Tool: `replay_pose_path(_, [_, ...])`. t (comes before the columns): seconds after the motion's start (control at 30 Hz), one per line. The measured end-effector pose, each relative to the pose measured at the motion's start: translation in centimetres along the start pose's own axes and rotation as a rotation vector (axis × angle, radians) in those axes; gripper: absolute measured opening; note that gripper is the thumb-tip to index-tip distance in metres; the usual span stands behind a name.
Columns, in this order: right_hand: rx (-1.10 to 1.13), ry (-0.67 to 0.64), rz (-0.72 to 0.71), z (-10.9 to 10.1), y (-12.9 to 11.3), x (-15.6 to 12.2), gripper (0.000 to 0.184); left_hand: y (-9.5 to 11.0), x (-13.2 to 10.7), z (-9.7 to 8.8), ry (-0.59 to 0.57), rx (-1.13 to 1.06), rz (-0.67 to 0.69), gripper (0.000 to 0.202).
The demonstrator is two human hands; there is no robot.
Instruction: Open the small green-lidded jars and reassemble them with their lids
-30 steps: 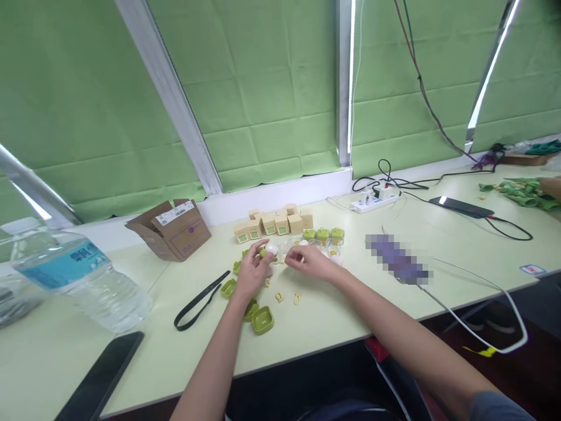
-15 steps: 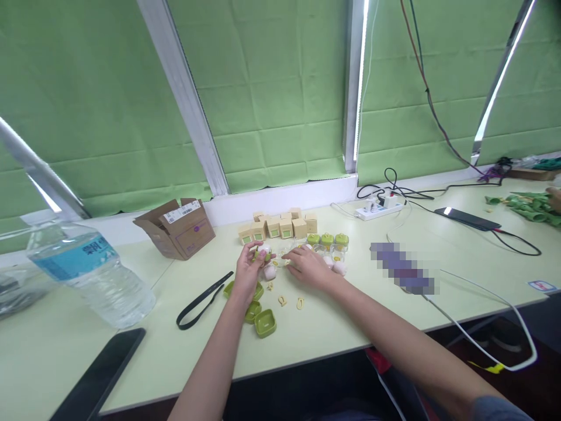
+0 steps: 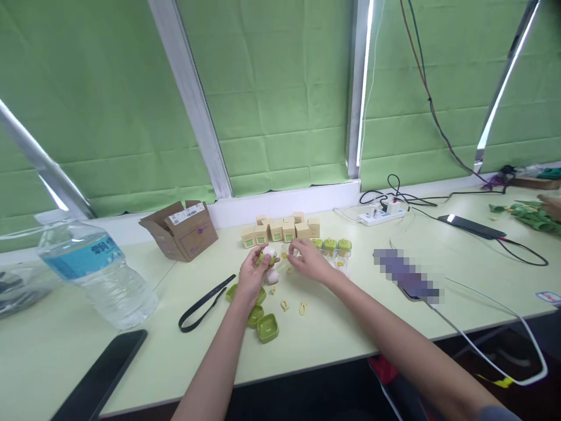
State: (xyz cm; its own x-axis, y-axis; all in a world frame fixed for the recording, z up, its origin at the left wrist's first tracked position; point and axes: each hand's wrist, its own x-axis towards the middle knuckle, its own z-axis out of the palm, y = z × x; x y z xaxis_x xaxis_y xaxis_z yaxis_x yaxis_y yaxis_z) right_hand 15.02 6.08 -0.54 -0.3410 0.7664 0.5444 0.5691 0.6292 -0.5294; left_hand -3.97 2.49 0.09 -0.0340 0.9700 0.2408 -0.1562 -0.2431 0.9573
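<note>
Table (image 3: 333,333), pale, with its front edge nearest and its back edge along a white ledge (image 3: 284,204); left hand (image 3: 253,272) well in from the front edge, fingers closed about a small green-and-white piece (image 3: 268,255); right hand (image 3: 307,261) just to the right of it, apart from it by a narrow gap, fingers bent but blurred at the tips, so cannot tell whether pinched on anything; below the hands, toward the front edge, a white rounded piece (image 3: 272,277) and several yellow loops (image 3: 284,305); nearer that edge, green tubs (image 3: 267,328) in a loose cluster, partly hidden by the left forearm (image 3: 219,356), with a strip of tabletop between the nearest tub and the edge; more open room from the loops across to the right forearm (image 3: 390,318).

Toward the back edge, cream boxes (image 3: 276,232) huddled close; at their right, three green lidded boxes (image 3: 330,245) with clear cups (image 3: 342,258) just in front, leaving little room beyond the right hand; a cardboard box (image 3: 182,231), flaps open, by the same edge farther left; left of the hands, a black strap (image 3: 199,303), then a water bottle (image 3: 100,269); in front of the bottle, a dark phone (image 3: 103,374) reaching down to the front edge; at right, a pixelated object (image 3: 405,272) short of the front edge, with a white cable (image 3: 523,383) hanging past that edge; a power strip (image 3: 382,217) near the back edge, with a band of open tabletop between strip and pixelated object.
</note>
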Motion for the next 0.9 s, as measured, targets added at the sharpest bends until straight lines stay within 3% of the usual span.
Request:
replay_pose_path(0.13, [0.442,-0.008,0.115,-1.4,0.5,-1.2,0.013,-0.2,-0.1,0.0,-0.029,0.03,0.023,0.054])
replay_pose_path(0.23, [0.625,-0.112,0.157,-1.5,0.4,-1.7,0.034,-0.1,-0.2,-0.2,-0.043,0.146,0.068,0.049])
replay_pose_path(0.43, [0.584,-0.25,0.134,-1.3,0.4,-1.8,0.065,0.6,-0.6,0.2,-0.065,0.25,0.035,0.066])
replay_pose_path(0.53, [0.512,-0.254,0.138,-1.3,0.4,-1.8,0.062,0.7,-0.8,0.3,-0.12,0.28,0.025,0.06])
replay_pose_path(0.67, [0.552,-0.205,0.124,-1.4,0.2,-1.9,0.085,0.5,-0.7,0.1,-0.18,0.34,0.04,0.057])
replay_pose_path(0.9, [0.609,-0.123,0.075,-1.7,0.4,-1.7,0.056,0.2,-0.1,-0.4,-0.128,0.359,0.094,0.057])
